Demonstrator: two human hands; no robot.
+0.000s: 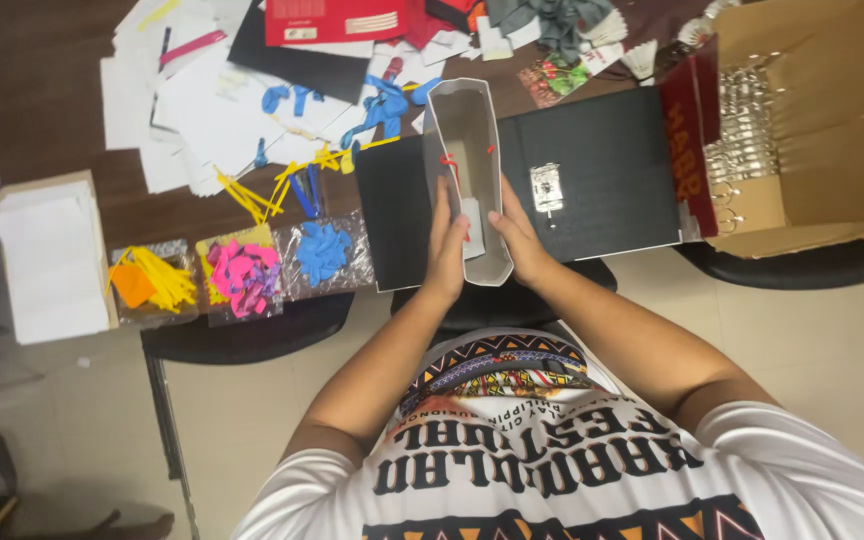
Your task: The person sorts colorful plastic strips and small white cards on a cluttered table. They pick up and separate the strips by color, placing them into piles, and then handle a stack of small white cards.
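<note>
Both hands, left hand (447, 243) and right hand (515, 238), are gripping an open grey paper bag (469, 140) holding a white card (471, 225); left of it, clear packets (244, 275) are holding balloons.

White short-sleeved T-shirt (592, 470), seen from above, sleeves ending above the elbows. Bold black block lettering across the chest. Above the lettering, a curved band of zigzag and triangle pattern in black, orange, red and blue. A second strip of black and orange triangles lower on the shirt. Bare forearms, bare hands, no rings, watch or bracelets visible.
</note>
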